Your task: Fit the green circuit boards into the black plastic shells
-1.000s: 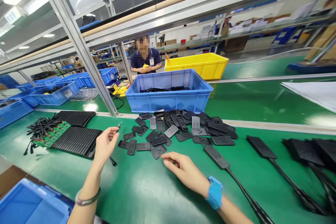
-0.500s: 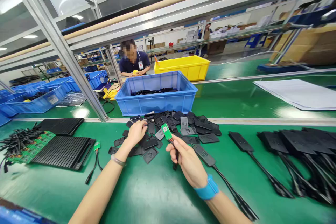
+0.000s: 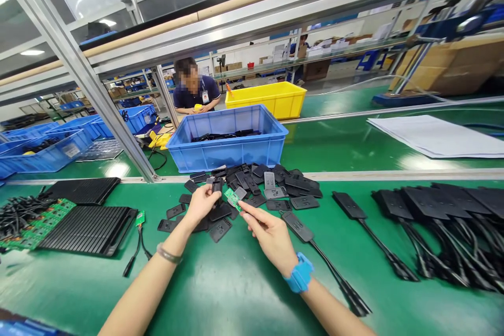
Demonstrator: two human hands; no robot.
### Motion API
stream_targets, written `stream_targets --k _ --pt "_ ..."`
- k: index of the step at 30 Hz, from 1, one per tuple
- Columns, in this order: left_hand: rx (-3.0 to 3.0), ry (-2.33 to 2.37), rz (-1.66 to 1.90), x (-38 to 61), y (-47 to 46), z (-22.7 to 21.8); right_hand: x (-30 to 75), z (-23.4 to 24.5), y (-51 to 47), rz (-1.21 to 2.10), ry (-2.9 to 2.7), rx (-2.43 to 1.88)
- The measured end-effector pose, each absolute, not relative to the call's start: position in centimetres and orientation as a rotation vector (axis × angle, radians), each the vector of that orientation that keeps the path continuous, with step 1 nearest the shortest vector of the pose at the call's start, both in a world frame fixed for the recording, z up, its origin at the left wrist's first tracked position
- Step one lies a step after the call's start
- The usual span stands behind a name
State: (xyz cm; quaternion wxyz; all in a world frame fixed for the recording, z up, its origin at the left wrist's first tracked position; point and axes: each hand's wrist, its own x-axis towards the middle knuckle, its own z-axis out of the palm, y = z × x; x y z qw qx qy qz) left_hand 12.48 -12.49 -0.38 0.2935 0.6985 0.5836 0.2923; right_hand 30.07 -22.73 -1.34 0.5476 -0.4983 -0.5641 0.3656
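Observation:
My left hand [image 3: 201,203] is closed on a small black plastic cover [image 3: 216,187], lifted just above a pile of like black covers [image 3: 252,189] on the green belt. My right hand [image 3: 266,232] pinches a small green circuit board [image 3: 232,199] and holds it right beside the cover; its black cable is hidden under the hand. The two parts are close together between my hands.
A blue bin [image 3: 230,139] stands behind the pile, a yellow bin [image 3: 268,98] beyond it. Black trays [image 3: 88,226], green boards [image 3: 37,223] and another cabled board [image 3: 139,219] lie left. Assembled cabled units [image 3: 433,220] lie right. A person [image 3: 192,93] sits across the line.
My left hand has lifted a black cover from the pile. My right hand has lowered the green board and brought it left to meet the cover.

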Motion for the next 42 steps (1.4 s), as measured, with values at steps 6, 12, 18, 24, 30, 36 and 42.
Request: stream_targets --k 6,12,18,24,30,36,42 --pt "1.160 1.008 1.004 12.3 -18.4 -1.4 29.9 -1.4 -23.3 0.479 -1.732 -1.105" --pt "0.937 0.828 1.021 12.0 -20.0 -1.8 30.0 -1.8 -23.3 0.267 -1.906 -1.157" --pt "0.796 0.787 1.078 11.7 -20.2 -2.3 29.8 -1.9 -23.4 0.195 -1.907 -1.139" --pt "0.744 0.721 1.075 11.9 -20.7 -2.1 29.9 -2.6 -23.5 -0.025 -2.049 -1.098" --pt "0.742 0.696 1.056 12.1 -21.0 -1.8 29.8 -2.9 -23.6 -0.203 -2.079 -1.138" --pt "0.794 0.695 1.069 12.2 -21.2 -1.8 29.4 -2.7 -23.9 -0.258 -2.145 -1.122" --pt "0.739 0.753 1.109 12.9 -21.3 -2.5 28.7 -2.6 -24.3 -0.365 -2.260 -1.111"
